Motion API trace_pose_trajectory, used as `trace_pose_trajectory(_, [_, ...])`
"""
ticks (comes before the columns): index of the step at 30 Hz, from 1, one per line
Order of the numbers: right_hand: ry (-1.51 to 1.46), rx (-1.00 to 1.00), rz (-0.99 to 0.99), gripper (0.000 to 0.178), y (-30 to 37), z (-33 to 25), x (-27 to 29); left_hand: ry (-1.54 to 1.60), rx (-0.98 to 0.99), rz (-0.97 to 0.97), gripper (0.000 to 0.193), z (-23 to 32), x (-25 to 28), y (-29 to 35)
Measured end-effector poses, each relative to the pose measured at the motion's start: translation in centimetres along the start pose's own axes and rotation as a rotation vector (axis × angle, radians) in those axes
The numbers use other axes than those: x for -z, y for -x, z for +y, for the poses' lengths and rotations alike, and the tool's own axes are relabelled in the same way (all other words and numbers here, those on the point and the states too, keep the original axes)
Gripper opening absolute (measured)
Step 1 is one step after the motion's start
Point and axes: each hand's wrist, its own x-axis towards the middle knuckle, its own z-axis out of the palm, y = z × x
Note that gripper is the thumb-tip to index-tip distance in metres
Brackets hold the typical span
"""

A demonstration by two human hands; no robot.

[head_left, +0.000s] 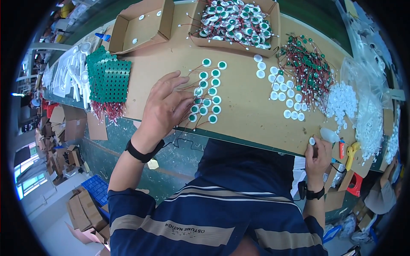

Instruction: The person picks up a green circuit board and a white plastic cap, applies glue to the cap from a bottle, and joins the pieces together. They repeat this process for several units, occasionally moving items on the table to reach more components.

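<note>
My left hand (164,100) is over the table with its fingers stretched apart. Its fingertips reach the left side of a cluster of white round caps with green discs (206,102) and thin red wires, set out in rough columns. Whether a fingertip touches one of them is hard to tell. Near the table's front right edge, my right hand (318,158) pinches a small white round cap (312,141). Beside that hand lies a translucent white bottle (329,135). Farther up, plain white caps (282,87) lie in loose rows.
Wired green discs (309,64) form a tangled heap at right, beside loose white caps (341,100). A cardboard box (273,25) of wired caps and another holding a few (141,30) stand behind. Green disc sheets (109,74) lie left; a yellow-handled tool (351,154) lies right.
</note>
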Motion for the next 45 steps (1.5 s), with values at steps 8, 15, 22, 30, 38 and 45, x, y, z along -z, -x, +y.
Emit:
trace_pose_trajectory(8, [-0.012, -0.028, -0.010, 0.038, 0.2, -0.1, 0.0, 0.052, 0.059, 0.113, 0.024, 1.0, 0.2, 0.3])
trace_pose_trajectory(15, [-0.030, -0.045, -0.011, 0.038, 0.3, 0.0, -0.1, 0.032, 0.041, 0.135, 0.027, 1.1, 1.1, 2.2])
trace_pose_trajectory(22, [-0.022, -0.029, -0.009, 0.039, 0.2, 0.1, 0.1, 0.031, 0.215, 0.153, 0.026, 1.2, 0.9, 3.8])
trace_pose_trajectory(30, [-0.028, -0.079, -0.077, 0.041, -0.3, -0.9, 0.8, 0.129, 0.281, 0.197, 0.024, 2.0, 0.3, 5.0])
trace_pose_trajectory(38, [-0.031, -0.082, -0.079, 0.040, -0.3, -1.4, 1.2, 0.222, 0.391, 0.289, 0.023, 0.9, -0.4, 7.1])
trace_pose_trajectory(45, [-0.100, -0.048, -0.010, 0.041, -0.1, -3.1, 2.0, 0.315, 0.439, 0.317, 0.024, 0.8, -0.6, 8.2])
